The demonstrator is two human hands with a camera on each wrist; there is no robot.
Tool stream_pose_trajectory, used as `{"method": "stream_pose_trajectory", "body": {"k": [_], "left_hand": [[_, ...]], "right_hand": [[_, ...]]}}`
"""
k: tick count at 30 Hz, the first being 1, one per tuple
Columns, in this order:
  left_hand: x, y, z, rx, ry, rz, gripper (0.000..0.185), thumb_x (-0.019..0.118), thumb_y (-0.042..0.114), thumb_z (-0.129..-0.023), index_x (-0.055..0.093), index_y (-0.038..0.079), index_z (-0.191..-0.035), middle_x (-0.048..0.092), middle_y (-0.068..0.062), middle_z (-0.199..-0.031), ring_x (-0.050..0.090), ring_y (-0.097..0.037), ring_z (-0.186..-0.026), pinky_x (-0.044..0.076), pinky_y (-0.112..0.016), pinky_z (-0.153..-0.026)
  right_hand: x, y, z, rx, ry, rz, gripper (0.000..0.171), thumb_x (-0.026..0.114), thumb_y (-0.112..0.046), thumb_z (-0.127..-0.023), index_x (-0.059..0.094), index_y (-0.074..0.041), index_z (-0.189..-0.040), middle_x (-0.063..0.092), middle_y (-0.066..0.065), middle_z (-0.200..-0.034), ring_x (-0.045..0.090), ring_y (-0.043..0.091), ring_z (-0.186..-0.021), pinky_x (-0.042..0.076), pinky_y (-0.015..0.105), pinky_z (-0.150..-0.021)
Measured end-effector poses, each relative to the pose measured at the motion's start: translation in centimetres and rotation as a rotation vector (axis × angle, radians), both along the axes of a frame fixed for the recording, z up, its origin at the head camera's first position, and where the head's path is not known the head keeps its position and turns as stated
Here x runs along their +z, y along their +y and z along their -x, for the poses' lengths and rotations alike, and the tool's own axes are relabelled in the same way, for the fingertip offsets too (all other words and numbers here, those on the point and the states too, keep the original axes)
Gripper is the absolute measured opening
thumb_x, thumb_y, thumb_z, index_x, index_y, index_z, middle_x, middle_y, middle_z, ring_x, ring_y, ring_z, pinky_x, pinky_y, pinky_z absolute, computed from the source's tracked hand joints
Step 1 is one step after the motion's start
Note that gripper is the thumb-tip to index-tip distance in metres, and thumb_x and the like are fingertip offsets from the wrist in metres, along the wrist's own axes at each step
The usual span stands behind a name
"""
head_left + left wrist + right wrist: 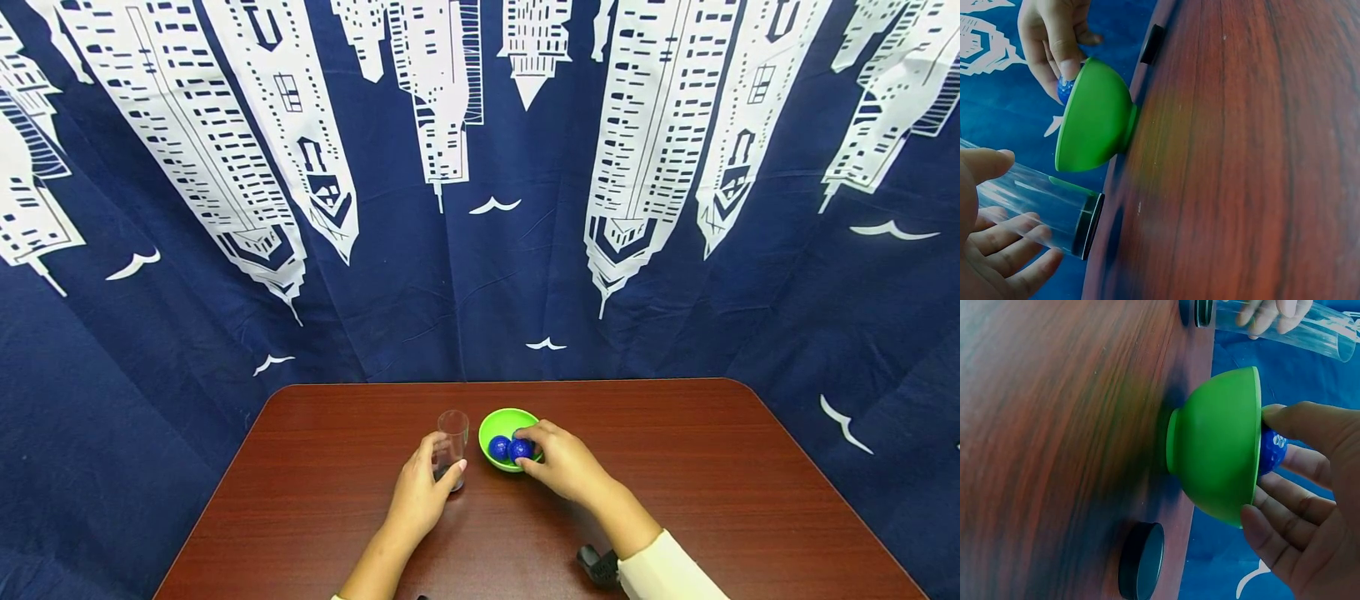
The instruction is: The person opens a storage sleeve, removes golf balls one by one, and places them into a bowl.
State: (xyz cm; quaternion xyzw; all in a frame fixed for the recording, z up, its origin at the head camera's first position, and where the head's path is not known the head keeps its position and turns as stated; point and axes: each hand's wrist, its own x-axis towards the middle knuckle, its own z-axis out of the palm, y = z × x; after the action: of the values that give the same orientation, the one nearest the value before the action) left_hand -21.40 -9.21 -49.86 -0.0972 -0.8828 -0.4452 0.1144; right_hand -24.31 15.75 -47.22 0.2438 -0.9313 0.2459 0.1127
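A clear tube (453, 425) with a black base stands upright on the table. My left hand (420, 492) is around its lower part, thumb on one side and fingers on the other; in the left wrist view the fingers (1013, 247) look loosely bent behind the tube. Just right of it sits a green bowl (1219, 444) with blue balls inside, one ball (500, 447) at the left. Over the bowl's right rim, my right hand (562, 462) pinches another blue ball (1271, 450) between thumb and fingers. Part of a further ball shows behind that one.
A round black lid (1141, 562) lies on the brown table (337, 500), on the bowl's right side; in the head view the right hand hides it. Behind the table hangs a dark blue cloth (405, 292) with white buildings. A black device (596, 567) is at the right wrist.
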Motion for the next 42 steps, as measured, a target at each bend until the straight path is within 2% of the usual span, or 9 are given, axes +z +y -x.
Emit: {"method": "stream_pose_trajectory", "body": {"k": [7, 14, 20, 25, 36, 42], "left_hand": [[-0.2, 0.1, 0.1, -0.008, 0.009, -0.024, 0.051, 0.064, 0.028, -0.1, 0.046, 0.005, -0.141, 0.063, -0.012, -0.132, 0.063, -0.031, -0.122, 0.054, -0.047, -0.099], [-0.3, 0.0, 0.1, -0.004, -0.002, -0.012, 0.051, 0.063, 0.03, -0.1, 0.045, 0.006, -0.141, 0.063, -0.013, -0.134, 0.062, -0.032, -0.123, 0.053, -0.047, -0.1], [-0.4, 0.0, 0.1, -0.008, 0.011, -0.015, 0.049, 0.064, 0.029, -0.1, 0.045, 0.004, -0.139, 0.063, -0.014, -0.132, 0.063, -0.031, -0.121, 0.054, -0.045, -0.099], [-0.4, 0.0, 0.1, -0.006, -0.017, -0.026, 0.049, 0.065, 0.027, -0.099, 0.045, 0.004, -0.138, 0.062, -0.014, -0.133, 0.062, -0.03, -0.122, 0.053, -0.043, -0.099], [-0.8, 0.0, 0.3, -0.006, -0.071, -0.037, 0.047, 0.068, 0.026, -0.098, 0.046, 0.006, -0.134, 0.06, -0.018, -0.135, 0.062, -0.037, -0.123, 0.054, -0.045, -0.099], [-0.9, -0.1, 0.3, -0.013, -0.068, -0.028, 0.047, 0.07, 0.025, -0.096, 0.046, 0.006, -0.132, 0.06, -0.018, -0.133, 0.062, -0.038, -0.123, 0.055, -0.046, -0.099]], "right_hand": [[0.2, 0.1, 0.3, 0.029, -0.025, -0.037, 0.033, 0.08, -0.021, -0.086, 0.072, -0.007, -0.115, 0.066, 0.001, -0.096, 0.063, 0.013, -0.081, 0.053, 0.026, -0.071], [0.1, 0.0, 0.5, 0.047, -0.04, -0.042, 0.025, 0.079, -0.019, -0.087, 0.073, -0.009, -0.11, 0.067, 0.002, -0.099, 0.064, 0.015, -0.082, 0.053, 0.026, -0.071], [-0.1, -0.5, 0.6, 0.02, -0.03, -0.033, 0.017, 0.077, -0.014, -0.088, 0.075, -0.01, -0.105, 0.069, 0.003, -0.1, 0.064, 0.013, -0.079, 0.053, 0.026, -0.07], [-0.1, -0.8, 0.8, -0.014, -0.028, -0.023, 0.014, 0.079, -0.013, -0.086, 0.076, -0.012, -0.099, 0.07, 0.0, -0.099, 0.062, 0.009, -0.078, 0.054, 0.027, -0.071], [-0.1, -0.9, 0.9, -0.037, -0.071, 0.005, 0.013, 0.08, -0.011, -0.084, 0.076, -0.012, -0.097, 0.069, -0.001, -0.095, 0.061, 0.009, -0.077, 0.052, 0.025, -0.069], [-0.1, -0.9, 1.1, -0.032, -0.083, 0.018, 0.013, 0.08, -0.011, -0.084, 0.076, -0.012, -0.097, 0.069, 0.0, -0.094, 0.06, 0.009, -0.076, 0.051, 0.024, -0.068]]}}
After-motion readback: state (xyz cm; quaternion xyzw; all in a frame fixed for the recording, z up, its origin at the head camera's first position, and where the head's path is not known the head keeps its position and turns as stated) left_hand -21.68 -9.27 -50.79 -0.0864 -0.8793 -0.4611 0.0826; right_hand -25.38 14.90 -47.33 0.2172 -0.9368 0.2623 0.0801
